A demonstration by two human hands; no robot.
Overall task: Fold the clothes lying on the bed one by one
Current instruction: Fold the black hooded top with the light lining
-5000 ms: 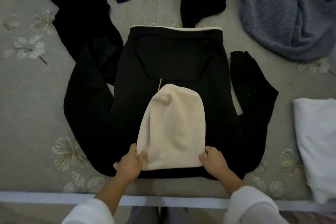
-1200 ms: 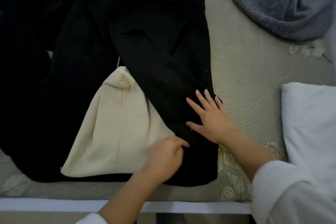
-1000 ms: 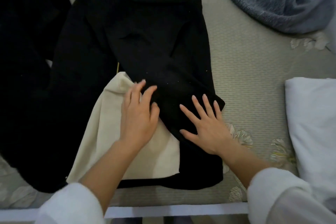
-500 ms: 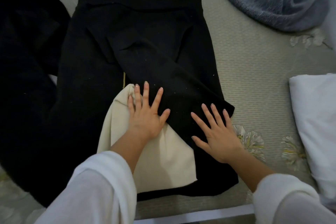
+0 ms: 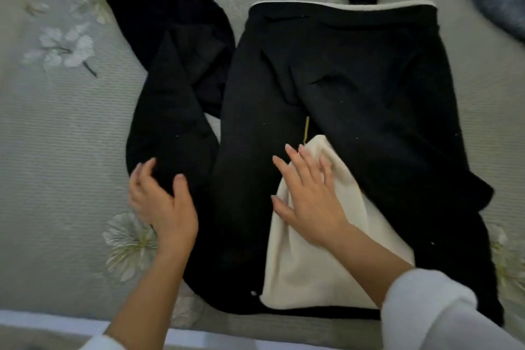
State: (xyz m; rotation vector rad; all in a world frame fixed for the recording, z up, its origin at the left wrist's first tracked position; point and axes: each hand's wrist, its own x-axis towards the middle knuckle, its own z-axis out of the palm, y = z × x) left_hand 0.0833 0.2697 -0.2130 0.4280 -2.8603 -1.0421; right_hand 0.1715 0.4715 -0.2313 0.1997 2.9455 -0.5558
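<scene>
With left hand [image 5: 163, 210] curled round the sleeve [image 5: 170, 128] and right hand [image 5: 309, 202] splayed flat on the hood [image 5: 326, 264], a hard pull could drag that hood askew.

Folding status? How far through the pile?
Done: on the black hoodie, the cream hood is turned down and the right sleeve lies across the body. In hand: left hand grips the left sleeve; right hand presses the hood. Left: other dark clothes, unfolded.

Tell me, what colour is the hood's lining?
The hood's lining is cream, seen in the head view.
</scene>
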